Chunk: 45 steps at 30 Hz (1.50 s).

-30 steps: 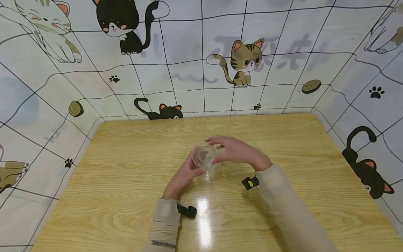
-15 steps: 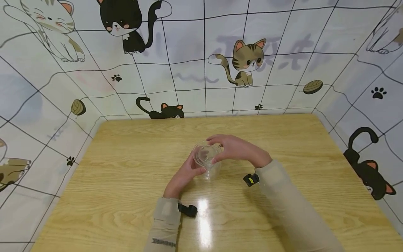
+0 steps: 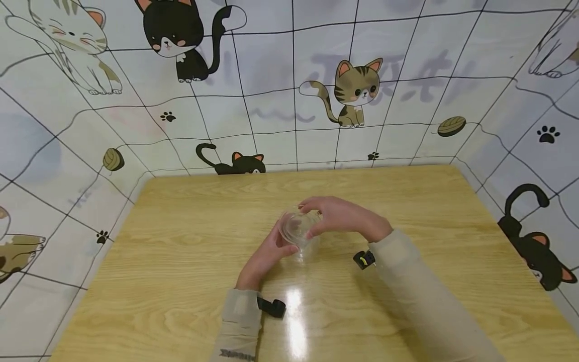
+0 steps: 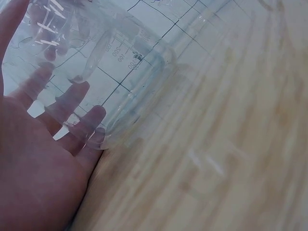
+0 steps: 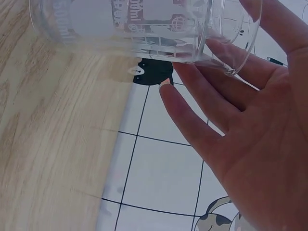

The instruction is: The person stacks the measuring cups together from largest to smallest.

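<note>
A clear glass beaker [image 3: 302, 246] with white graduation marks and "500ml" stands on the wooden table, its wall [image 5: 96, 24] filling the top of the right wrist view. My left hand [image 3: 270, 247] wraps its side, and several fingers [image 4: 96, 115] show against the glass in the left wrist view. Inside the beaker's upper part sits what looks like a smaller clear beaker, whose rounded lower edge [image 4: 94, 57] shows through the wall. From above, my right hand [image 3: 341, 216] holds this inner glass at the mouth between thumb and fingers. Transparency makes the exact contact hard to see.
The wooden table [image 3: 190, 231] has a cloth backdrop [image 3: 271, 110] with cartoon cats and grid lines behind and beside it. Each sleeved forearm has a black wrist strap piece [image 3: 273, 307]. A bright light reflection lies on the table front.
Both hands and the glassware keep almost the same place; the inner glass may sit slightly differently in the mouth. The whole head view shifts slightly.
</note>
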Motion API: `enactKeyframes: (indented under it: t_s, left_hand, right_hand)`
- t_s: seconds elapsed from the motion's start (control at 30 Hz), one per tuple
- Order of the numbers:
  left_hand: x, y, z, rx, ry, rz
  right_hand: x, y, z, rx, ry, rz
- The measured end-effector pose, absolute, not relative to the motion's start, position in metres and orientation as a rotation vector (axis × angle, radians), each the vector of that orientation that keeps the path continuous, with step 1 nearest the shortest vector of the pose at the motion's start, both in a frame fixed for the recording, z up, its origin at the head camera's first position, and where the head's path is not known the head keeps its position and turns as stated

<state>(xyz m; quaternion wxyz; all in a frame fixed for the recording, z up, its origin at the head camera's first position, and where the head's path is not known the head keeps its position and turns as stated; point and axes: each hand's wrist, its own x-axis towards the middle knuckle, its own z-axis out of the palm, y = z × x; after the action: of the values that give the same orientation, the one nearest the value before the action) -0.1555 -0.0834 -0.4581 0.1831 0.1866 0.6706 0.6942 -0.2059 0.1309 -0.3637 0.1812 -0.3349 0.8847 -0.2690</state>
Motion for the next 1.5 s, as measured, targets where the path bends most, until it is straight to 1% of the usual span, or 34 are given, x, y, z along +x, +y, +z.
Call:
enactKeyframes:
  t_s: [0.2, 0.37, 0.47, 0.77, 0.97, 1.23, 1.5]
  left_hand:
    - [-0.159, -0.082, -0.475, 0.52, 1.878, 1.989]
    - [-0.162, -0.083, -0.484, 0.532, 1.897, 2.0]
    - [-0.163, -0.084, -0.482, 0.532, 1.883, 1.998]
    - [-0.156, -0.083, -0.457, 0.528, 1.854, 1.971]
    - [-0.157, -0.083, -0.457, 0.536, 1.847, 1.969]
    - [-0.157, -0.084, -0.457, 0.538, 1.867, 1.962]
    - [-0.156, -0.084, -0.458, 0.537, 1.838, 1.985]
  right_hand:
    - [-0.206, 0.13, -0.363, -0.926, 2.531, -0.668]
    - [-0.206, 0.126, -0.36, -0.983, 2.539, -0.594]
    - [-0.206, 0.125, -0.357, -1.01, 2.555, -0.54]
    - [-0.208, 0.121, -0.355, -1.076, 2.561, -0.445]
    - [-0.208, 0.118, -0.353, -1.087, 2.567, -0.367]
    - [-0.206, 0.117, -0.349, -1.168, 2.608, -0.213]
    - [-0.206, 0.116, -0.347, -1.181, 2.579, -0.224]
